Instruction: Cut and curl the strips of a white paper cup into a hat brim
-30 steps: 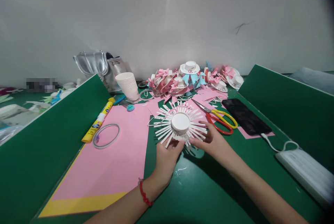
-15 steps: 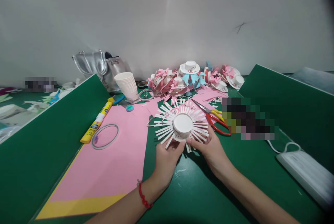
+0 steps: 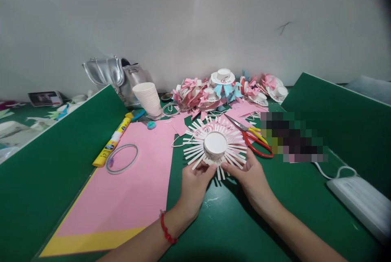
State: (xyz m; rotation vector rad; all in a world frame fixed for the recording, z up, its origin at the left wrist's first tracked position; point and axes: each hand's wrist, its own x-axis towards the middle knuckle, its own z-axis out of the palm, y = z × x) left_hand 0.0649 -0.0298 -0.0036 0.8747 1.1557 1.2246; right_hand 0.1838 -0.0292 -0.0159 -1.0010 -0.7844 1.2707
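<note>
A white paper cup cut into a fan of strips (image 3: 215, 144) lies upside down, its round base up, held just above the green table (image 3: 244, 221). My left hand (image 3: 194, 184) pinches its near edge from the left, a red cord on the wrist. On the right, my right hand (image 3: 249, 176) grips the near-right strips with the fingers curled under them. Red and yellow scissors (image 3: 255, 142) lie just right of the cup.
A pink sheet over a yellow one (image 3: 128, 184) lies at the left with a tape ring (image 3: 121, 159) and a glue tube (image 3: 113, 142). Stacked paper cups (image 3: 149, 99), a silver bag (image 3: 114, 74) and a pile of finished pink and blue paper pieces (image 3: 226, 89) stand behind. A white power bank (image 3: 360, 203) sits at right.
My right hand has slid in from the cup's right side to its near edge, close to my left hand. The cup has turned slightly and shifted a little right.
</note>
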